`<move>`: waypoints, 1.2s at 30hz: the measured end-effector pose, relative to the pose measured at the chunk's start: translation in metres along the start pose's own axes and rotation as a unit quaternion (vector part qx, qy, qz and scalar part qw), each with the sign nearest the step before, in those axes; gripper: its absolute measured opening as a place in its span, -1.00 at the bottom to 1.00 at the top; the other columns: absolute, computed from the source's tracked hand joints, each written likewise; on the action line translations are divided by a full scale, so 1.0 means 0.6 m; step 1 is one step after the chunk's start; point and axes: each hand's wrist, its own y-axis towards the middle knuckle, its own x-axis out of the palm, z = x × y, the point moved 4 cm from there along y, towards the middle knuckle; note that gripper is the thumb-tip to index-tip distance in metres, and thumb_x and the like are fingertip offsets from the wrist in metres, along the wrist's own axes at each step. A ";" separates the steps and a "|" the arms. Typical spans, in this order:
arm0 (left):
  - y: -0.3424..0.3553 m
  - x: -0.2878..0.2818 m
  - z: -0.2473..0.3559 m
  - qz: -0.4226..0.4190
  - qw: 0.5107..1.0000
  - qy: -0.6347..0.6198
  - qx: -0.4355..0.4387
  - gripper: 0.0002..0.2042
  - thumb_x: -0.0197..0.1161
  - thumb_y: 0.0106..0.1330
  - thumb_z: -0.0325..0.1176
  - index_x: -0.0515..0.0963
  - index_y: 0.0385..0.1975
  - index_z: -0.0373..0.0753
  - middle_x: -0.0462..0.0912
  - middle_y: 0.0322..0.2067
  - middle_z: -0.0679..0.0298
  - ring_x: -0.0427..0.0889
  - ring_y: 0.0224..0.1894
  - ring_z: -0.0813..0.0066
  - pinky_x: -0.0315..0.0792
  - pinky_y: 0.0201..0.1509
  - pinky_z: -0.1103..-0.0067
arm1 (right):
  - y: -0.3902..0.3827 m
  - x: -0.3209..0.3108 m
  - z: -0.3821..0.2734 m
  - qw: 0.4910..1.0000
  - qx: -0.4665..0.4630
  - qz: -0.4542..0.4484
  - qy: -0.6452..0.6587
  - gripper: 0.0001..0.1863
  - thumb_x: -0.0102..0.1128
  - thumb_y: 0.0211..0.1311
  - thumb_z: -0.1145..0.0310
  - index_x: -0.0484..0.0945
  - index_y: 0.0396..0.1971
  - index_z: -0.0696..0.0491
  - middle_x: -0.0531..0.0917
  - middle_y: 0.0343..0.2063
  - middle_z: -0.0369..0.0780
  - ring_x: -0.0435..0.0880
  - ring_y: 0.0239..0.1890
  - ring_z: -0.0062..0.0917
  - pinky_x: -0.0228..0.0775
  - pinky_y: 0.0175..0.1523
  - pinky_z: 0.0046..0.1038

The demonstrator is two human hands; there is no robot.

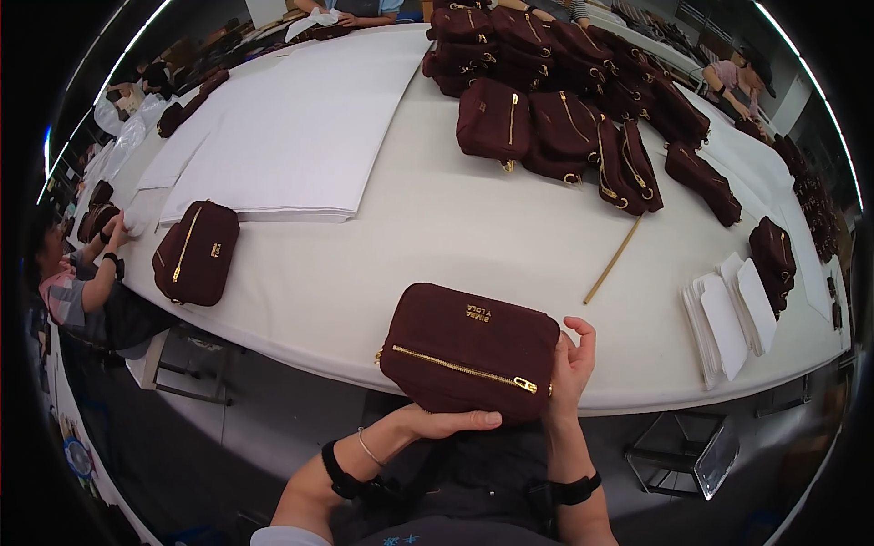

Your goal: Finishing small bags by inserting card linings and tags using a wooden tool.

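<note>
A dark maroon zip bag [469,337] with a gold front zipper and small gold lettering is held over the near edge of the table, its lettering upside down to me. My left hand [446,420] grips its near edge, thumb along the front and the other fingers hidden underneath. At the bag's right end, my right hand [571,369] is closed against the side with its fingers bent. Part of that grip is hidden behind the bag. A similar maroon bag [211,255] lies on the table to the left.
On the white table [437,246], a pile of maroon bags [537,55] fills the far right. White sheets [300,127] lie at far left. A thin stick [612,261] and white card pieces [719,328] are right. Co-workers surround the table; stools [683,455] stand below its near edge.
</note>
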 end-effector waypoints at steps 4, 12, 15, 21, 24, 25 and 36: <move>-0.010 -0.005 -0.017 0.029 0.980 -0.179 0.081 -0.44 0.29 0.21 -0.34 0.27 0.21 -0.22 0.40 0.12 0.23 0.37 0.17 0.44 0.26 0.24 0.45 | 0.012 -0.020 -0.002 0.998 0.005 0.023 0.061 -0.78 -0.09 0.39 0.46 0.21 -0.02 0.07 0.61 -0.42 -0.21 0.53 -0.43 -0.71 0.38 -0.35 -0.70; 0.004 -0.082 0.033 0.127 0.793 -0.568 0.181 -0.62 -0.10 0.43 -0.15 0.31 0.16 -0.14 0.37 0.17 0.24 0.29 0.25 0.30 0.10 0.36 0.28 | 0.015 -0.022 0.002 0.998 -0.042 -0.055 0.008 -0.83 -0.02 0.37 0.43 0.29 -0.12 0.12 0.60 -0.31 -0.21 0.61 -0.31 -0.63 0.49 -0.28 -0.61; 0.007 -0.081 0.083 0.112 0.794 -0.562 0.203 -0.64 -0.04 0.42 -0.22 0.31 0.17 -0.13 0.39 0.16 0.24 0.33 0.22 0.31 0.16 0.33 0.26 | 0.011 -0.024 -0.002 0.994 -0.049 -0.049 -0.082 -0.90 0.04 0.32 0.47 0.39 -0.23 0.14 0.54 -0.45 -0.30 0.45 -0.51 -0.76 0.32 -0.45 -0.70; 0.000 -0.063 0.123 0.113 0.899 -0.363 0.218 -0.42 0.28 0.12 -0.59 0.29 0.18 -0.19 0.47 0.07 0.25 0.47 0.09 0.37 0.41 0.17 0.41 | 0.010 -0.008 -0.034 0.994 -0.045 -0.062 -0.084 -0.90 0.02 0.24 0.58 0.41 -0.24 0.17 0.52 -0.39 -0.23 0.43 -0.50 -0.70 0.34 -0.43 -0.64; 0.012 -0.055 0.085 0.125 0.958 -0.209 0.154 -0.40 0.28 0.11 -0.65 0.28 0.19 -0.22 0.47 0.05 0.26 0.48 0.07 0.44 0.42 0.13 0.47 | 0.008 0.020 -0.058 0.992 -0.067 -0.085 -0.070 -0.87 0.00 0.27 0.55 0.41 -0.20 0.17 0.52 -0.36 -0.22 0.43 -0.49 -0.69 0.35 -0.42 -0.62; 0.016 -0.047 0.078 0.132 0.970 -0.131 0.157 -0.42 0.28 0.13 -0.63 0.29 0.18 -0.24 0.50 0.02 0.27 0.50 0.05 0.47 0.41 0.12 0.51 | 0.008 0.031 -0.066 0.990 -0.074 -0.101 -0.060 -0.84 -0.03 0.30 0.49 0.40 -0.15 0.16 0.51 -0.32 -0.23 0.42 -0.48 -0.69 0.33 -0.43 -0.63; 0.043 0.008 -0.021 0.088 0.979 -0.178 0.033 -0.37 0.38 0.12 -0.38 0.25 0.18 -0.32 0.37 0.14 0.20 0.39 0.16 0.38 0.28 0.26 0.46 | 0.022 0.003 -0.063 0.989 0.093 -0.089 -0.079 -0.57 0.00 0.27 0.40 0.29 0.13 0.15 0.52 -0.25 -0.26 0.50 -0.28 -0.69 0.35 -0.19 -0.70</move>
